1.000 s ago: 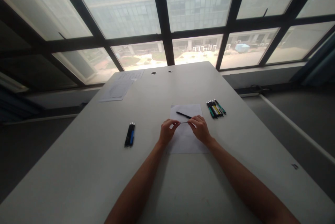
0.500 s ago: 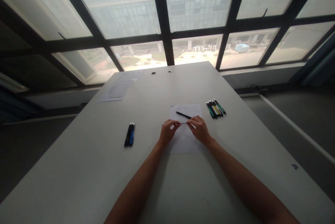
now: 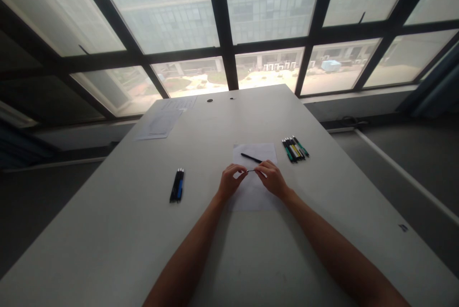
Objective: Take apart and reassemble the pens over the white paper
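Both hands hold one thin dark rod (image 3: pixel 251 170) between them, above a white sheet of paper (image 3: pixel 251 197). My left hand (image 3: pixel 230 180) pinches its left end, and my right hand (image 3: pixel 273 179) pinches its right end. Too small to make out is whether the rod is a refill or another pen part. A black pen barrel (image 3: pixel 250 157) lies slanted on the paper just beyond the fingers, its right end partly hidden by my right hand.
Several black, green and yellow pens (image 3: pixel 294 149) lie side by side right of the paper. A small group of black and blue pens (image 3: pixel 177 185) lies to the left. Printed sheets (image 3: pixel 159 123) rest at the white table's (image 3: pixel 215 125) far left, near the windows.
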### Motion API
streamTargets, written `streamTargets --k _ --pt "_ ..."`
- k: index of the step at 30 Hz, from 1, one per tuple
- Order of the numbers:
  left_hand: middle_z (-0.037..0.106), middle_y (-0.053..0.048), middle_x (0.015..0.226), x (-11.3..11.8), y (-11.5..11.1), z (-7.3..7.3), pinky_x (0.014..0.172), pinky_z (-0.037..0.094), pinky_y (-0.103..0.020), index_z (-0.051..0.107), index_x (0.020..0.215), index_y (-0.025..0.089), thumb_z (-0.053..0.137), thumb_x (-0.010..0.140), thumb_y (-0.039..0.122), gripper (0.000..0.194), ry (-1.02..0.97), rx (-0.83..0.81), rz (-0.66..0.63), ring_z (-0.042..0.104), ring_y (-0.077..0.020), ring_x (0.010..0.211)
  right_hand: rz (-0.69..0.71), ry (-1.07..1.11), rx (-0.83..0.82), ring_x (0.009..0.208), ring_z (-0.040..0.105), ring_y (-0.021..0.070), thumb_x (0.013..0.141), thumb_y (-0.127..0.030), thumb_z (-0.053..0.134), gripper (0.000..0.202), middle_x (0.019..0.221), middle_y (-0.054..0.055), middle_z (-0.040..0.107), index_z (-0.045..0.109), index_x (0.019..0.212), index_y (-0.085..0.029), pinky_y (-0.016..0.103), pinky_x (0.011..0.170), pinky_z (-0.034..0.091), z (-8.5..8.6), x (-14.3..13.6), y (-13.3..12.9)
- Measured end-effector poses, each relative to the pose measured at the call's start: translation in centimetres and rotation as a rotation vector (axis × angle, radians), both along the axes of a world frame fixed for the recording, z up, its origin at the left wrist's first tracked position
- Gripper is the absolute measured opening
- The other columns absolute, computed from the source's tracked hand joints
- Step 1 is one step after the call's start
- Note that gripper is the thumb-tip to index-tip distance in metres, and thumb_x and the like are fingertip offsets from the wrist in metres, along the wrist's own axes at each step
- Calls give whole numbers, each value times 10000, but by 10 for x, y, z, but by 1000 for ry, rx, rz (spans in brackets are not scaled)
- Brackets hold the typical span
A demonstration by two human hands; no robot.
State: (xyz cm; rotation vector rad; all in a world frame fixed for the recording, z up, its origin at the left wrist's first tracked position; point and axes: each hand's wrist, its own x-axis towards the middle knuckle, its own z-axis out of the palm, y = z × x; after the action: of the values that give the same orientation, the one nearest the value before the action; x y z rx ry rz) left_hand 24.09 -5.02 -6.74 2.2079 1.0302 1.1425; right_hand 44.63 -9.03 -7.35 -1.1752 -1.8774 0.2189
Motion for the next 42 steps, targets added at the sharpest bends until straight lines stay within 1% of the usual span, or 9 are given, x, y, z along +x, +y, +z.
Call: streamTargets --k 6,18,21,25,29,32,35,39,42 --pt "728 -58 878 0 3 -5 790 534 -326 749 971 229 694 864 291 136 1 0 -55 646 -173 819 18 30 0 880 581 203 973 -241 525 198 852 59 645 712 908 -234 348 808 501 -6 -2 2" --pt "714 -57 833 2 0 -2 798 527 -327 741 884 222 672 852 237 77 80 22 -69 643 -184 818 16 -10 -4 890 598 208 953 -221 550 166 860 53 667 710 915 -246 344 805 494 -3 -1 0" --pt "695 -49 807 3 -1 2 776 514 -307 729 846 210 651 847 208 77 55 27 -61 626 -173 797 16 -5 5 932 602 229 942 -261 572 157 929 64 684 695 1038 -249 382 854 487 2 -2 -3" --pt "666 -32 777 0 0 4 722 491 -275 717 829 199 648 843 237 79 -30 -15 36 598 -152 752 -142 100 86 1072 574 265 940 -291 550 336 1127 105 665 587 1268 -225 442 955 438 7 3 -4" --pt "657 -14 755 -4 5 1 666 460 -251 714 831 200 631 856 297 130 -98 -64 158 583 -136 718 -390 212 132 991 569 250 967 -235 447 264 1034 101 661 623 1160 -196 423 938 418 0 15 4" --pt "645 -4 736 -6 7 -1 648 447 -243 710 824 197 624 854 310 145 -139 -90 209 566 -127 692 -456 107 62 1020 545 258 948 -242 496 207 1015 98 660 677 1034 -192 420 961 375 -10 20 11" --pt "641 -1 730 -6 7 0 648 437 -243 711 814 195 633 845 319 151 -156 -112 209 558 -126 685 -481 -30 -72 1043 518 263 921 -273 564 206 1067 104 649 705 1050 -194 403 941 347 -15 19 13" --pt "643 -7 736 -4 6 2 658 429 -248 720 815 195 639 844 327 157 -162 -133 193 557 -132 696 -473 -183 -229 1091 479 269 898 -307 620 249 1163 105 624 706 1119 -233 384 913 320 -15 15 12" --pt "638 -7 733 -4 5 3 654 423 -253 723 817 199 644 844 320 147 -177 -133 188 553 -133 694 -472 -197 -254 1094 479 263 883 -299 646 151 1146 84 632 730 996 -243 376 905 312 -14 14 11"
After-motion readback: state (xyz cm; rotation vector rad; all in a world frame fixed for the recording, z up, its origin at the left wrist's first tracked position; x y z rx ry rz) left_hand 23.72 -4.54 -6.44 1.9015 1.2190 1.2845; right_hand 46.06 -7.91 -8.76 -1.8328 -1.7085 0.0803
